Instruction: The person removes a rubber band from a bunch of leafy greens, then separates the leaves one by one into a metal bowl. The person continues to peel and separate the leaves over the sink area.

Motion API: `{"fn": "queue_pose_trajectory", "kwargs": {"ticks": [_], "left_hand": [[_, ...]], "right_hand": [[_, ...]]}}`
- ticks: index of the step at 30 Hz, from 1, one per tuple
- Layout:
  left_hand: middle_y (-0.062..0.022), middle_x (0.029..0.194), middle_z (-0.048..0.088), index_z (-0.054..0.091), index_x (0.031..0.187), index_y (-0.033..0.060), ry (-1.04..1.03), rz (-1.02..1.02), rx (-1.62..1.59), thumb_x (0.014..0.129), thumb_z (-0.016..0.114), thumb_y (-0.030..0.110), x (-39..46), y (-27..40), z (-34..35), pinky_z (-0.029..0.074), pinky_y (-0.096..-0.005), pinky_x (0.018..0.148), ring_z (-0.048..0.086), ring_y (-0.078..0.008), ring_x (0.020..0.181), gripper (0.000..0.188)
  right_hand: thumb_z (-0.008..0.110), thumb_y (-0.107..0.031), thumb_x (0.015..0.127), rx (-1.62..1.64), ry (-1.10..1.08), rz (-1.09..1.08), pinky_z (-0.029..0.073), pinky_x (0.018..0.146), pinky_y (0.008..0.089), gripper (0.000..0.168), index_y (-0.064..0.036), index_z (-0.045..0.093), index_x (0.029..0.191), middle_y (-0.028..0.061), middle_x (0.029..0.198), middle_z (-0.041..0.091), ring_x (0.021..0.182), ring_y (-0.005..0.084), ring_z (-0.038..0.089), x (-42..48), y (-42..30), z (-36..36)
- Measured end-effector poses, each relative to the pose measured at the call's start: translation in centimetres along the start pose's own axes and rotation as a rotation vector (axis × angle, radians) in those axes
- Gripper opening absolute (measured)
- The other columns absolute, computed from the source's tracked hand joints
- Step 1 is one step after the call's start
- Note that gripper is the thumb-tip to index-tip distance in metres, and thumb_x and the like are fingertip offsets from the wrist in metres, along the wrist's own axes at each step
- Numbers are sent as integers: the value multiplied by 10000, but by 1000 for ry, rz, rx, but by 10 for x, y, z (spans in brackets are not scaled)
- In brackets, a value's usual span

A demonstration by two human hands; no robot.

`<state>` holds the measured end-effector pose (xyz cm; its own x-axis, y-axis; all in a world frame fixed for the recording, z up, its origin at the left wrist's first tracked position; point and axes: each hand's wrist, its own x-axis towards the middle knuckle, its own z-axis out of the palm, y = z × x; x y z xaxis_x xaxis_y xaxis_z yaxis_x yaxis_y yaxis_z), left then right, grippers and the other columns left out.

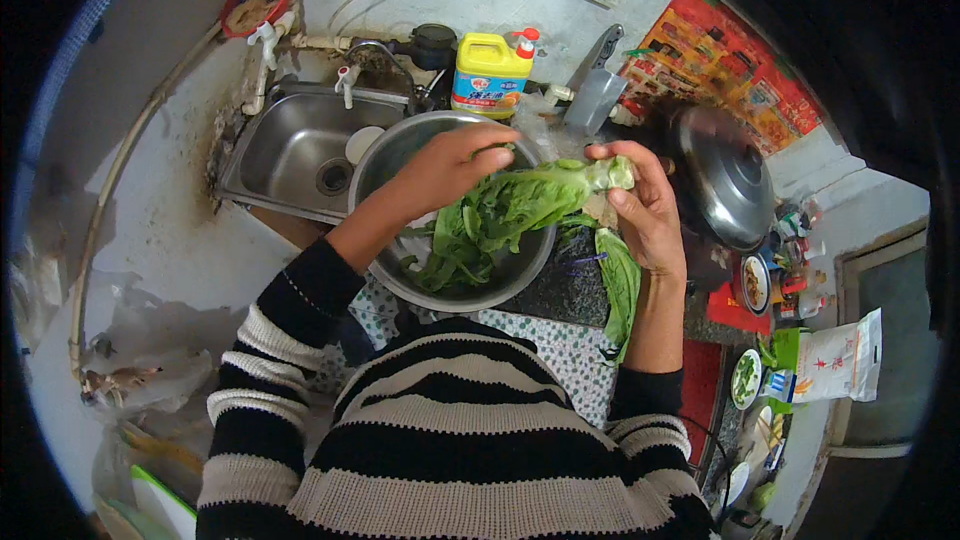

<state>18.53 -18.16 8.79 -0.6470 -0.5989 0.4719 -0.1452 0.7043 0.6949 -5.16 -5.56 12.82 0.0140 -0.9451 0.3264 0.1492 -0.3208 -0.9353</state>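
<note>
My right hand (pixel 649 202) grips the pale cut stem end of a head of leafy lettuce (pixel 525 199). Its leaves hang to the left, over a large stainless steel bowl (pixel 386 165). Above the bowl's far side is my left hand (pixel 457 169), fingers curled and thumb close to the forefinger. A bit of green shows between them, but whether it is pinched or lies behind is unclear. Loose green leaves (pixel 439 262) lie inside the bowl. Another long lettuce leaf bunch (pixel 621 285) rests at the counter edge, beside my right wrist.
A steel sink (pixel 289 139) with a tap (pixel 345 82) adjoins the bowl on the left. Behind stand a yellow detergent jug (pixel 491 75) and a cleaver (pixel 596 94). A lidded metal pot (pixel 724 176) is at right, with dishes, bottles and a white bag (pixel 836 360) beyond.
</note>
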Motion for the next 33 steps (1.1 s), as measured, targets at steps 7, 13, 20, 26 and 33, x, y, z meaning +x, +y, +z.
{"fn": "queue_pose_trajectory", "kwargs": {"ticks": [7,13,20,26,33], "left_hand": [[-50,1029,617,593,1183,1,-341,-229,-619,855,669,169,14,30,11,453,-261,826,561,-107,922,377],[-87,866,579,644,945,-1,-84,-181,-438,816,681,159,2,16,36,458,-300,713,586,-167,807,209],[-131,915,556,593,1022,34,10,137,17,819,637,133,-7,25,41,473,-376,752,586,-283,846,230],[-64,926,568,584,926,98,-66,379,627,788,578,155,-12,26,37,478,-388,706,576,-244,823,149],[-50,935,554,568,948,102,-279,559,569,801,562,173,-11,2,24,471,-401,699,553,-246,883,163]], "right_hand": [[585,-39,876,147,-156,27,324,1069,373,414,-17,491,1279,136,1330,506,1265,242,449,1,9,11],[658,-88,843,130,-17,90,355,1043,345,504,-30,477,1309,144,1328,512,1237,220,476,1,18,23],[768,-109,763,-369,113,133,450,830,265,445,-29,564,1151,47,1049,586,946,115,534,0,41,25],[755,-32,723,-852,-20,-14,462,816,304,424,-29,579,1109,114,1034,601,955,230,585,-2,29,30],[718,21,732,-822,-230,-6,457,827,304,423,-35,575,1126,100,1050,607,966,232,582,-8,41,16]]}}
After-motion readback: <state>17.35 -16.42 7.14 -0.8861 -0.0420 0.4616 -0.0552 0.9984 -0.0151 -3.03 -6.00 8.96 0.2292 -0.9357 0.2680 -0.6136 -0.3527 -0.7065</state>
